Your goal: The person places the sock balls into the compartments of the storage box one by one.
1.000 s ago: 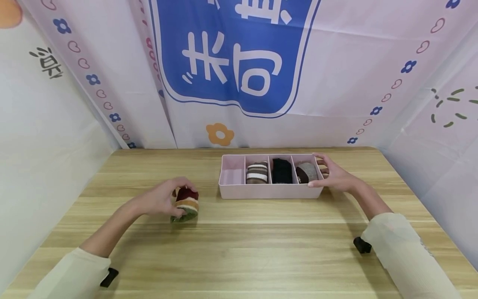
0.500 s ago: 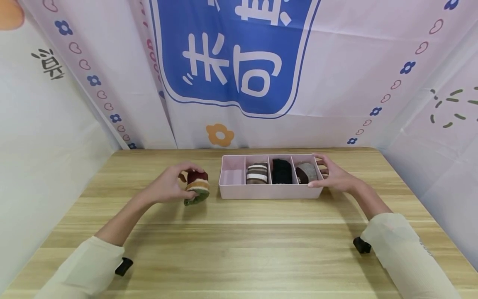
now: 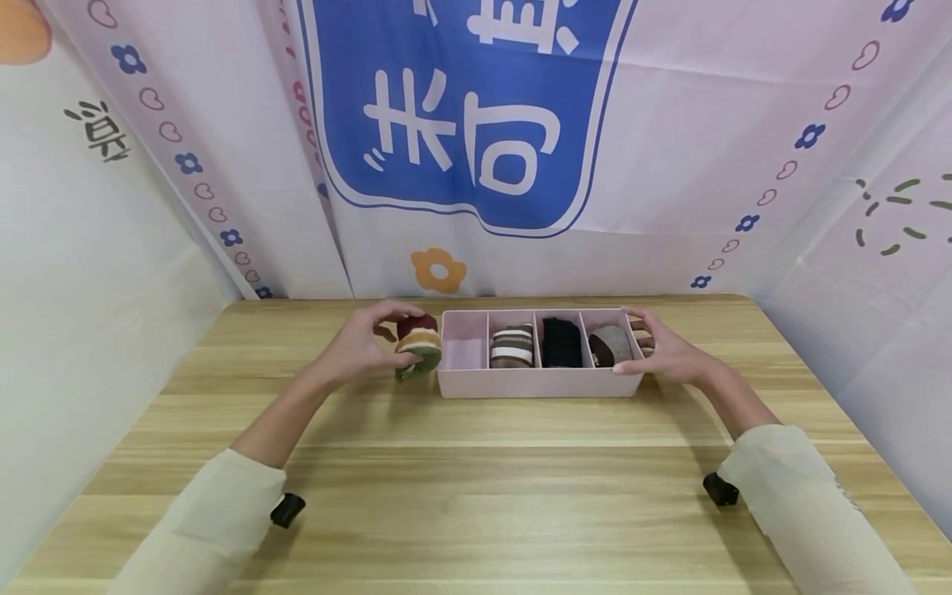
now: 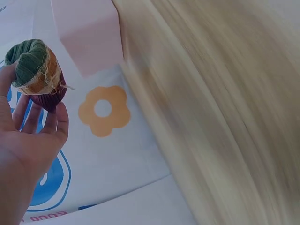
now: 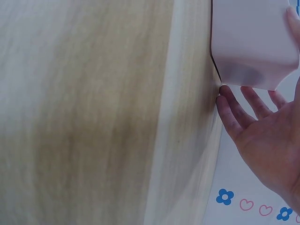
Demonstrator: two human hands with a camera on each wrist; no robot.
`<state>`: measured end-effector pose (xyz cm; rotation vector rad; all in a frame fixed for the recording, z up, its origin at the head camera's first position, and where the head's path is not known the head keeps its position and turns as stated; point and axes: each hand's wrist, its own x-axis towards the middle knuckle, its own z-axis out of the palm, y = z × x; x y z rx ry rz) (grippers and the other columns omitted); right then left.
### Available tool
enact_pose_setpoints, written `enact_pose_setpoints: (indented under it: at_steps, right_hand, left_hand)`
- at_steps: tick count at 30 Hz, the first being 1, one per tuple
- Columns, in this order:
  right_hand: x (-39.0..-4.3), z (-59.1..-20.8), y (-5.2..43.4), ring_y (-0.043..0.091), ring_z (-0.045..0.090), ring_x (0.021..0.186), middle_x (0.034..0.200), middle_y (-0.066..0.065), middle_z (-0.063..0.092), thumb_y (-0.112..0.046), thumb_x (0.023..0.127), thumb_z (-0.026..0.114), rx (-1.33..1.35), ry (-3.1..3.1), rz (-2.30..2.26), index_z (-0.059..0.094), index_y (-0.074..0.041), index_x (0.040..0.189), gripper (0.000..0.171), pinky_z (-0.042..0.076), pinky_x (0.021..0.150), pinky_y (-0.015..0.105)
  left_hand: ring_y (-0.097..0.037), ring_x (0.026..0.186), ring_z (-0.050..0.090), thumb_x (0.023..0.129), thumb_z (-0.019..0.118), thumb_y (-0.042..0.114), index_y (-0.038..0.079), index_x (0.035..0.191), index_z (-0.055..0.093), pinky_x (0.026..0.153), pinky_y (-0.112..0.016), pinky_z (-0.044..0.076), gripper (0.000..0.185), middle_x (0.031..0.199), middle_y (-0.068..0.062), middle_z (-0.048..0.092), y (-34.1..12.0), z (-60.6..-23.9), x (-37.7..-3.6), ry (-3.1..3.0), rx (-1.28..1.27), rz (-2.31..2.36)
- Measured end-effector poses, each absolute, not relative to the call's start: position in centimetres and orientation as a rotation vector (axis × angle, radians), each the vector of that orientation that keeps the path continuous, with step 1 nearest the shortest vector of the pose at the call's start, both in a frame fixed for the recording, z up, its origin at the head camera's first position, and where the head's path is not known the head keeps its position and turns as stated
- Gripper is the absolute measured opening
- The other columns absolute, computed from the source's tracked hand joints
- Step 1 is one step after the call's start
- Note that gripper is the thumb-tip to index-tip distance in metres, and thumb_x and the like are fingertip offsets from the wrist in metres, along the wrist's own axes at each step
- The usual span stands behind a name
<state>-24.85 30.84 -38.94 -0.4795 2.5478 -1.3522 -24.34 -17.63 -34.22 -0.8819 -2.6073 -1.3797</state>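
Observation:
My left hand (image 3: 362,343) grips a rolled sock bundle (image 3: 417,345) in maroon, cream, orange and green, held just left of the pink divided box (image 3: 535,383). The left wrist view shows the same bundle (image 4: 36,73) pinched in my fingertips (image 4: 62,125) with the box corner (image 4: 89,37) close above. The box's leftmost compartment (image 3: 463,350) holds nothing; the others hold a striped brown sock roll (image 3: 512,345), a black roll (image 3: 561,342) and a grey-brown roll (image 3: 611,342). My right hand (image 3: 662,349) rests with straight fingers against the box's right end, seen likewise as hand (image 5: 262,140) and box (image 5: 253,42).
The wooden table (image 3: 476,479) carries the box near its back edge. Printed fabric walls (image 3: 476,124) close in the back and both sides. Cream sleeves (image 3: 803,496) cover both forearms.
My left hand lifted the sock bundle off the table and carried it right and away from me, up to the box's left end. The right hand stayed at the box.

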Motion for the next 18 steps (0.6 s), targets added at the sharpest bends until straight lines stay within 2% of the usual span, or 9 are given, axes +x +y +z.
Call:
enact_pose_setpoints:
  at_steps: [7,18]
  right_hand:
    - [-24.8,-38.9,30.8,0.059,0.028,0.144,0.160,0.036,0.022,-0.018,0.087,0.082,-0.480,2.549,-1.351,0.009,-0.003,0.163,0.106,0.027,0.117,0.068]
    - [-24.9,-39.0,30.9,0.060,0.029,0.142,0.159,0.037,0.022,-0.018,0.087,0.082,-0.476,2.542,-1.355,0.008,-0.004,0.164,0.107,0.028,0.116,0.069]
  left_hand:
    - [-0.031,0.107,0.061,0.076,0.088,-0.002,-0.003,0.129,0.066,0.086,-0.041,0.056,0.057,0.122,-0.020,0.068,-16.1,-34.3,-25.2,-2.578,-0.846,-1.464]
    - [-0.033,0.106,0.059,0.075,0.088,-0.003,-0.004,0.129,0.066,0.088,-0.051,0.053,0.058,0.127,-0.022,0.066,-14.0,-35.0,-26.5,-2.528,-0.782,-1.632]
